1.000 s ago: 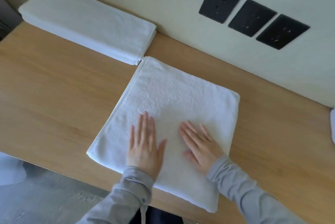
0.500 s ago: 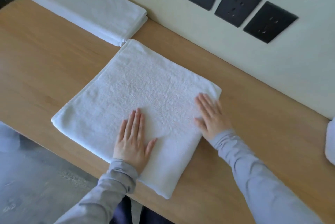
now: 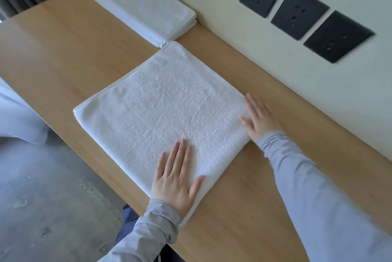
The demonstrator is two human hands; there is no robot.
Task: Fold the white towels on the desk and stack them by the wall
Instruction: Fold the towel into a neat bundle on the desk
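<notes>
Now both hands lie flat on one white towel [image 3: 165, 113], which is folded into a nearly square shape and spread on the wooden desk [image 3: 63, 49]. The left hand [image 3: 174, 179] presses the part of the towel closest to the person, near its front corner. Its fingers are straight and close to each other, and the thumb stands out to the side. The right hand [image 3: 259, 118] rests on the right edge of the towel, also with straight fingers (they are a little spread), and its wrist is over the bare wood. Both hands only press on the cloth; neither of them pinches or grips it. Grey sleeves [image 3: 318, 198] cover both arms down to the wrists.

Far ahead of the left hand, well apart from both hands, a stack of folded towels [image 3: 135, 3] lies along the wall [image 3: 222, 34]. The far corner of the flat towel comes right up to the near end of this stack; whether they touch, I cannot tell. Ahead of the right hand and higher up, three black sockets [image 3: 299, 12] sit in a row on the wall.

To the left of the left hand, past the desk edge, there is a grey floor [image 3: 42, 198]. Further left, some white cloth [image 3: 17, 117] shows at the border of the view, but what it is I cannot tell.
</notes>
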